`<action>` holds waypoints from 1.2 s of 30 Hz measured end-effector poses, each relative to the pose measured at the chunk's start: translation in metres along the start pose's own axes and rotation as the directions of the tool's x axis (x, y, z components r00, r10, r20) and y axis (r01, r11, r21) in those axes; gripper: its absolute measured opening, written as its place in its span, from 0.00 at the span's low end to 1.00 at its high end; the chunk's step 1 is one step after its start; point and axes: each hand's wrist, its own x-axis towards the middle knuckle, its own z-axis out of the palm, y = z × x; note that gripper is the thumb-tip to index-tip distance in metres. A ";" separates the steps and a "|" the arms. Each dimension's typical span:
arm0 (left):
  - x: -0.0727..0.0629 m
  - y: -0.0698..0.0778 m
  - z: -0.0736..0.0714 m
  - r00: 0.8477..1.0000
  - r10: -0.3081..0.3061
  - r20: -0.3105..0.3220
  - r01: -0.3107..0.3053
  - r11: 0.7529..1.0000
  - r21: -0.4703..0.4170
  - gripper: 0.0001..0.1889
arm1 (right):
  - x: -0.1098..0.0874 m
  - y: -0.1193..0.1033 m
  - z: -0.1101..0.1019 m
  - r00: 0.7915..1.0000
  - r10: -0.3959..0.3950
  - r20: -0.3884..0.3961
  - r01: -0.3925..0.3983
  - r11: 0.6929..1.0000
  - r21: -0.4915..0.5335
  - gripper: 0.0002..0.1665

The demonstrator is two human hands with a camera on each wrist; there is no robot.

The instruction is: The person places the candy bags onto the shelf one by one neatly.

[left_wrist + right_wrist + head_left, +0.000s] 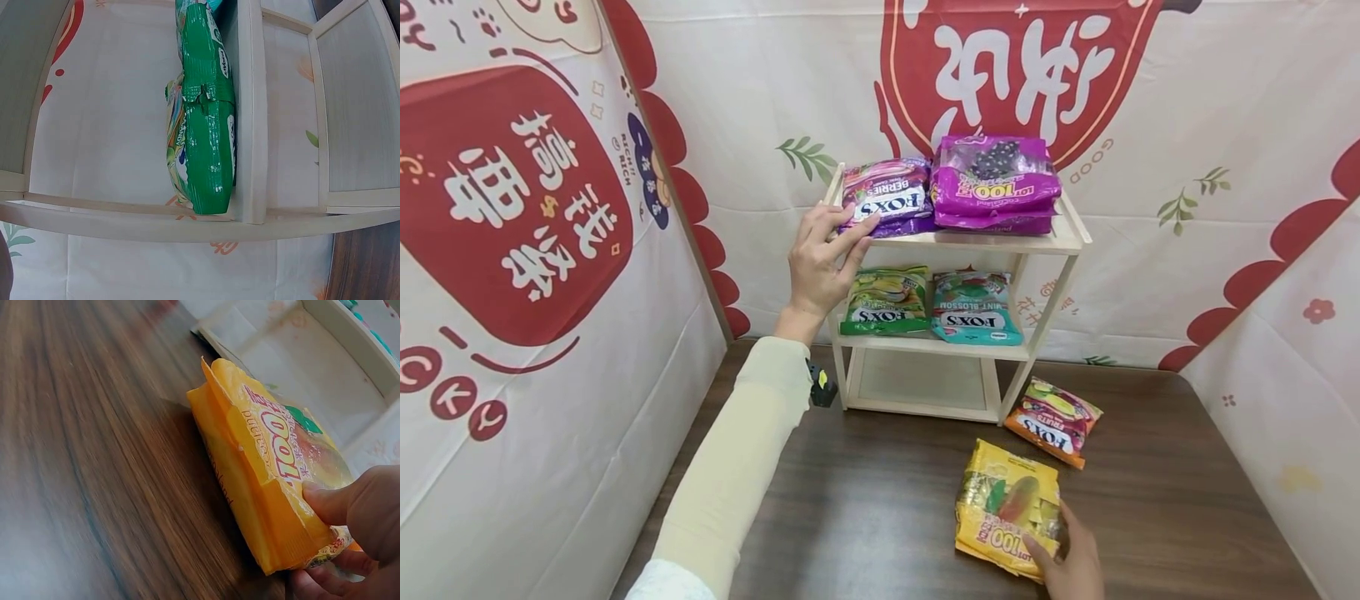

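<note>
My left hand (pixel 822 262) reaches to the top shelf, its fingers resting on the near left corner of a purple Fox's Berries candy bag (pixel 891 193). Down on the table, my right hand (pixel 1071 557) grips the lower right edge of a yellow Lot 100 candy bag (pixel 1009 500). In the right wrist view the thumb lies over this yellow bag (pixel 269 469), with the other fingers under its edge. Beside the berries bag sits a magenta Lot 100 bag (pixel 996 187) with dark grapes pictured on it.
A pale wooden shelf rack (pixel 925 410) stands at the back. On its middle shelf lie a green Fox's bag (pixel 887 300) and a teal Fox's Mint Blossom bag (pixel 973 307). An orange-edged Fox's Fruits bag (pixel 1054 419) lies near the rack's right leg. Printed cloth surrounds the table.
</note>
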 end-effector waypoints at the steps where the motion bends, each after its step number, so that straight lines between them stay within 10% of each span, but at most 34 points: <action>1: 0.000 0.000 0.000 1.000 0.001 0.003 -0.001 1.000 0.001 0.13 | 0.000 -0.003 0.004 1.000 -0.011 0.009 0.011 1.000 0.002 0.62; 36: 0.000 -0.004 -0.003 0.999 0.014 0.047 -0.015 1.000 0.010 0.13 | -0.003 -0.056 0.069 0.969 -0.221 0.114 0.222 0.975 0.005 0.54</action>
